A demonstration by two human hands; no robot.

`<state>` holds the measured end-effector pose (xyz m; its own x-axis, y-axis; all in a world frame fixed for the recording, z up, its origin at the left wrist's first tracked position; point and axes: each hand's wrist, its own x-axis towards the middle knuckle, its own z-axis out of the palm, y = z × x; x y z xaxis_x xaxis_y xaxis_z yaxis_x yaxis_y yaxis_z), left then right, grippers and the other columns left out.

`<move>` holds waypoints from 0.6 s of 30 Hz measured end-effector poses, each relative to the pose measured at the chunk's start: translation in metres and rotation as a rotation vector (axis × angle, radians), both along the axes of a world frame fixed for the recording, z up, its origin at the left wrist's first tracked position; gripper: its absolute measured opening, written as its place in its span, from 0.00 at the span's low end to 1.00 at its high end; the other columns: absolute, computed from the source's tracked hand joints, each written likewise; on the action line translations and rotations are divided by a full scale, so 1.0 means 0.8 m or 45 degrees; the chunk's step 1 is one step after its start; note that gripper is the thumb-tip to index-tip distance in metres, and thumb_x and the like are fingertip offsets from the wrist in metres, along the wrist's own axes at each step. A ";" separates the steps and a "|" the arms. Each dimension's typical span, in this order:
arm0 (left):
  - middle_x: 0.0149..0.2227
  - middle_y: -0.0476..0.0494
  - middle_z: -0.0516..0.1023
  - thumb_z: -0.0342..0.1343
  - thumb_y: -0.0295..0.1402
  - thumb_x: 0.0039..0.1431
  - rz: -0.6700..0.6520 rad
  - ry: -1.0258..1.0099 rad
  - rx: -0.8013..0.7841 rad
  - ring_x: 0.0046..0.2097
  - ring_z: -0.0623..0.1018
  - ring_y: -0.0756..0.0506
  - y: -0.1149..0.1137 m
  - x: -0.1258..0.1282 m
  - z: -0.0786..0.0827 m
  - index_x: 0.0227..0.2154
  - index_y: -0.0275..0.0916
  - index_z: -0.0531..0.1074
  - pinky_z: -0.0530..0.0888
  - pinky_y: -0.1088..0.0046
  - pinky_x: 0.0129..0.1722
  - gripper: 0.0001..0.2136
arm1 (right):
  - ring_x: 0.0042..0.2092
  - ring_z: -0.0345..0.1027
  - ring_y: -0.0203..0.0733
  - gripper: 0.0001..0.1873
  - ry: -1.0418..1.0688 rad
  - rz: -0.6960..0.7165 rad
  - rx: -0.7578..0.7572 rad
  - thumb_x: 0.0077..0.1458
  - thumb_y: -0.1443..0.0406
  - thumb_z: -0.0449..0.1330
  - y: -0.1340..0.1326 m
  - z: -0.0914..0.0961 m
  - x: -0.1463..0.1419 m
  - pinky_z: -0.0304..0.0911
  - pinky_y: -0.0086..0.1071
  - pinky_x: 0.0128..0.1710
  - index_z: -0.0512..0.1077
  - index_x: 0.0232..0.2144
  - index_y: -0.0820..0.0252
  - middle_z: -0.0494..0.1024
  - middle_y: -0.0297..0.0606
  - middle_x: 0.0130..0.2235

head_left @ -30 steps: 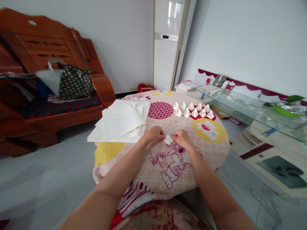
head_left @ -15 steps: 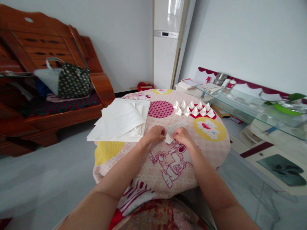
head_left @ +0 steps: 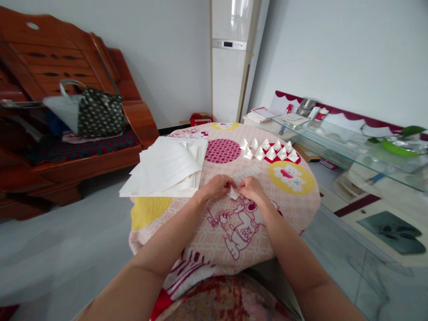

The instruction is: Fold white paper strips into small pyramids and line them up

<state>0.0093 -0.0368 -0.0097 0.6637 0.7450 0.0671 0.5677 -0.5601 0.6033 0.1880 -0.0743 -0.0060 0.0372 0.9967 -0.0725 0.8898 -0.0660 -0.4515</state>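
Note:
A small folded white paper piece (head_left: 233,192) is pinched between my two hands over the middle of the round table. My left hand (head_left: 216,186) grips its left side with closed fingers. My right hand (head_left: 251,188) grips its right side, fingers closed too. The hands nearly touch and hide most of the paper. Farther back on the table lies a group of several finished white folded paper triangles (head_left: 270,151). A loose stack of white paper sheets (head_left: 167,167) rests at the table's left edge.
The table is covered by a pink cartoon-print cloth (head_left: 234,232). A wooden bench (head_left: 50,133) with a patterned bag (head_left: 96,113) stands at left. A glass shelf unit (head_left: 351,147) with small items runs along the right. A tall white air conditioner (head_left: 229,62) stands behind.
My hands have drawn closer together around the paper piece, covering more of it. The view has shifted slightly; nothing else on the table moved.

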 end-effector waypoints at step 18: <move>0.26 0.50 0.76 0.54 0.25 0.48 0.006 -0.027 -0.099 0.30 0.71 0.50 0.005 -0.002 -0.005 0.39 0.38 0.83 0.67 0.77 0.31 0.17 | 0.24 0.68 0.37 0.07 0.228 -0.073 -0.077 0.50 0.65 0.69 -0.004 -0.002 0.012 0.55 0.28 0.24 0.77 0.25 0.62 0.75 0.36 0.21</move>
